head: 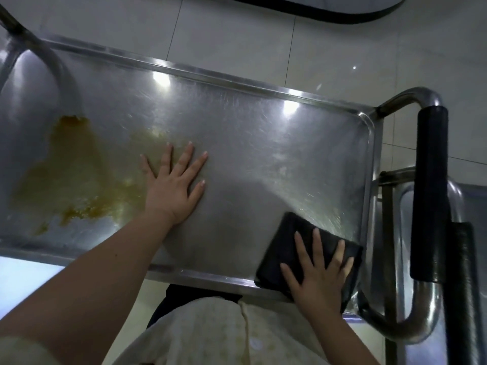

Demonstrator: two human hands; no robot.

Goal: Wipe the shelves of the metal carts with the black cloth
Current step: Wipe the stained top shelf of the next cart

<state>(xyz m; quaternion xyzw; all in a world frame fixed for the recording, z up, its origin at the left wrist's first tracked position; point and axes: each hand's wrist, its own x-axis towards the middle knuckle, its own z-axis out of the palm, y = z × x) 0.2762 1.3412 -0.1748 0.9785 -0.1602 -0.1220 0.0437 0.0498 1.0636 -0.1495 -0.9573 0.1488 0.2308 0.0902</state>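
Observation:
The top shelf of a metal cart (263, 133) fills the head view, a shallow steel tray with a raised rim. A brown-yellow stain (71, 169) spreads over its left half. My left hand (174, 185) lies flat on the shelf near the middle, fingers spread, at the stain's right edge. A folded black cloth (295, 241) rests at the shelf's near right corner. My right hand (319, 275) presses flat on top of it, fingers apart.
The cart's tubular handle with a black grip (429, 191) stands to the right. A second metal cart (471, 206) sits just beyond it. A curved metal bar (39, 64) crosses the shelf's far left end. Pale floor tiles (237, 35) surround the cart.

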